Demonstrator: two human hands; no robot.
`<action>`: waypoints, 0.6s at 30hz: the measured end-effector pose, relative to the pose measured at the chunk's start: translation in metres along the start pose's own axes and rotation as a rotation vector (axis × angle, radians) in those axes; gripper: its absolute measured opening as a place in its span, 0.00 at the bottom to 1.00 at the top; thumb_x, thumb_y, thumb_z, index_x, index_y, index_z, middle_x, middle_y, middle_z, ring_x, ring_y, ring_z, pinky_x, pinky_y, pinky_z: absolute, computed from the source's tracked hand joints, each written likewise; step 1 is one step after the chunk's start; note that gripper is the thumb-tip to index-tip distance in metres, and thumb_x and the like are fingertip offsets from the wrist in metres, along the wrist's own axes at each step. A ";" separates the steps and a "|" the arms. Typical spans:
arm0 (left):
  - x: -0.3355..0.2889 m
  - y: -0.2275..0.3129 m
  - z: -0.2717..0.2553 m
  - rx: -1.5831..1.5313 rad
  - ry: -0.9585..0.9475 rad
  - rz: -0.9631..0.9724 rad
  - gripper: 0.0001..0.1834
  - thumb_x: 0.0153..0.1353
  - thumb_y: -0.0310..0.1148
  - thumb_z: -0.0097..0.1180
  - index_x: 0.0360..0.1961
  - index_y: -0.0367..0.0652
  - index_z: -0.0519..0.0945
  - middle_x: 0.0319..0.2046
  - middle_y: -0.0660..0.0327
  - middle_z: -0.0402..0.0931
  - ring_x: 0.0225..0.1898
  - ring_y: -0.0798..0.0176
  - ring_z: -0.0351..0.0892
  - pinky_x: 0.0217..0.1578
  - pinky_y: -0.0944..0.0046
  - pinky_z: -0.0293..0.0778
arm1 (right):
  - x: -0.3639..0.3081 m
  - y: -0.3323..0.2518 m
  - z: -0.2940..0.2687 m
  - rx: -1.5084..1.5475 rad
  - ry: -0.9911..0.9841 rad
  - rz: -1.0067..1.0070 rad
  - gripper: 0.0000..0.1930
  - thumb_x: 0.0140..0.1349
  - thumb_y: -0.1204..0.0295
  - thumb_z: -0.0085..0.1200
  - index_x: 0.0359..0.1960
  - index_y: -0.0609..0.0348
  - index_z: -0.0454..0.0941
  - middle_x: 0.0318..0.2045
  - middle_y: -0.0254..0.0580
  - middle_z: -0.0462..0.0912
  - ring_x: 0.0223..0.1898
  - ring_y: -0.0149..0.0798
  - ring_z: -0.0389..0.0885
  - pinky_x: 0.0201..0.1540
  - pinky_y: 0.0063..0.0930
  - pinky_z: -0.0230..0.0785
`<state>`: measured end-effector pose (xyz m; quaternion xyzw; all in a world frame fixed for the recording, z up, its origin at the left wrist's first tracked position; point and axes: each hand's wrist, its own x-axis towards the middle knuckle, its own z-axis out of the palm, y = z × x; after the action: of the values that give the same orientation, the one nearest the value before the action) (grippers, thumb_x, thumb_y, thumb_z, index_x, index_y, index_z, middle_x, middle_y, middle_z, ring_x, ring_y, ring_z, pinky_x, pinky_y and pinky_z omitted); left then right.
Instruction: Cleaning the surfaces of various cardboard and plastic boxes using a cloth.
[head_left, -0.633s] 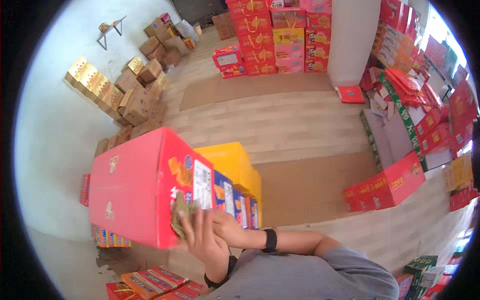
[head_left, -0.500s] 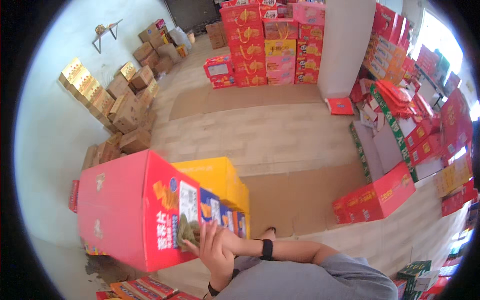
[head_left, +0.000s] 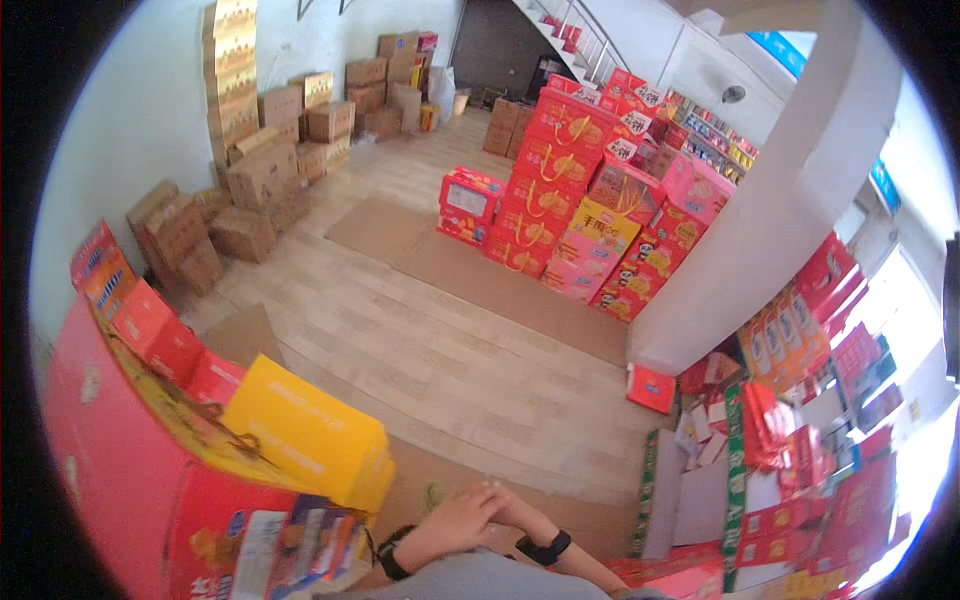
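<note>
Left hand [head_left: 452, 526] and right hand [head_left: 508, 503] overlap, fingers loosely bent; can't tell if they've got hold of anything. Green scrap [head_left: 432, 494] right beside them, big red box [head_left: 120, 440] and yellow box [head_left: 305, 425] to the left, red box stack [head_left: 545, 165] way out back.

Low at your left, a red carton [head_left: 187, 535] bears a white printed label [head_left: 258, 552], a round blue emblem [head_left: 237, 523] and white characters near the bottom edge. Dark blue packs [head_left: 305, 535] beside it have smaller, blurred labels. Beyond them, a yellow carton [head_left: 315, 435] has pale lettering, too faint to make out. Ahead of you, by the pillar [head_left: 760, 210], a stacked yellow box [head_left: 605, 228] shows large characters; red boxes [head_left: 560, 125] nearby have bold characters on white patches. At your right, a green strip [head_left: 735, 455] carries pale characters, and orange boxes [head_left: 785, 340] show lettering in pale ovals.
</note>
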<state>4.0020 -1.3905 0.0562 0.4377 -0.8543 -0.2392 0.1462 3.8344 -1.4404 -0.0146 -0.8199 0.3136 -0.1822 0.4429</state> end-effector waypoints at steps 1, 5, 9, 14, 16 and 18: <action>0.024 -0.002 -0.010 -0.037 -0.037 -0.021 0.30 0.54 0.39 0.51 0.59 0.43 0.62 0.59 0.52 0.60 0.60 0.47 0.59 0.54 0.43 0.59 | 0.009 0.009 -0.027 -0.020 0.005 0.021 0.13 0.56 0.66 0.52 0.39 0.61 0.75 0.32 0.48 0.78 0.35 0.40 0.75 0.36 0.34 0.69; 0.070 -0.027 -0.027 0.040 -0.091 -0.216 0.36 0.51 0.36 0.55 0.62 0.47 0.57 0.55 0.49 0.62 0.55 0.45 0.63 0.51 0.44 0.61 | 0.043 -0.008 -0.115 0.029 -0.034 0.358 0.13 0.56 0.66 0.54 0.36 0.62 0.74 0.24 0.47 0.76 0.27 0.35 0.73 0.33 0.32 0.66; 0.118 -0.051 -0.041 -0.036 -0.033 -0.136 0.33 0.52 0.35 0.54 0.60 0.44 0.60 0.55 0.48 0.61 0.55 0.45 0.63 0.50 0.46 0.62 | 0.072 0.024 -0.156 0.056 -0.175 0.368 0.13 0.59 0.64 0.51 0.38 0.62 0.75 0.27 0.47 0.77 0.29 0.33 0.72 0.35 0.29 0.66; 0.190 -0.096 -0.066 0.118 -0.037 -0.001 0.16 0.51 0.35 0.49 0.42 0.43 0.75 0.25 0.57 0.76 0.33 0.54 0.76 0.48 0.53 0.66 | 0.122 0.070 -0.203 0.084 -0.334 0.259 0.15 0.58 0.66 0.50 0.46 0.56 0.74 0.37 0.50 0.79 0.39 0.49 0.78 0.43 0.36 0.69; 0.219 -0.116 -0.088 0.144 -0.101 -0.058 0.13 0.51 0.34 0.49 0.38 0.43 0.76 0.25 0.56 0.76 0.32 0.54 0.76 0.46 0.54 0.67 | 0.152 0.086 -0.225 -0.023 -0.318 0.323 0.15 0.59 0.67 0.47 0.46 0.57 0.73 0.38 0.51 0.79 0.40 0.51 0.77 0.43 0.39 0.68; 0.258 -0.116 -0.129 0.192 -0.057 -0.139 0.10 0.50 0.34 0.50 0.30 0.42 0.77 0.24 0.55 0.76 0.31 0.53 0.76 0.41 0.57 0.69 | 0.166 0.098 -0.258 -0.138 -0.319 0.373 0.16 0.59 0.67 0.45 0.47 0.59 0.72 0.39 0.52 0.78 0.41 0.53 0.75 0.42 0.41 0.68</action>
<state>3.9918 -1.6960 0.1135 0.5008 -0.8447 -0.1784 0.0624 3.7733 -1.7507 0.0465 -0.7945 0.3972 0.0560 0.4559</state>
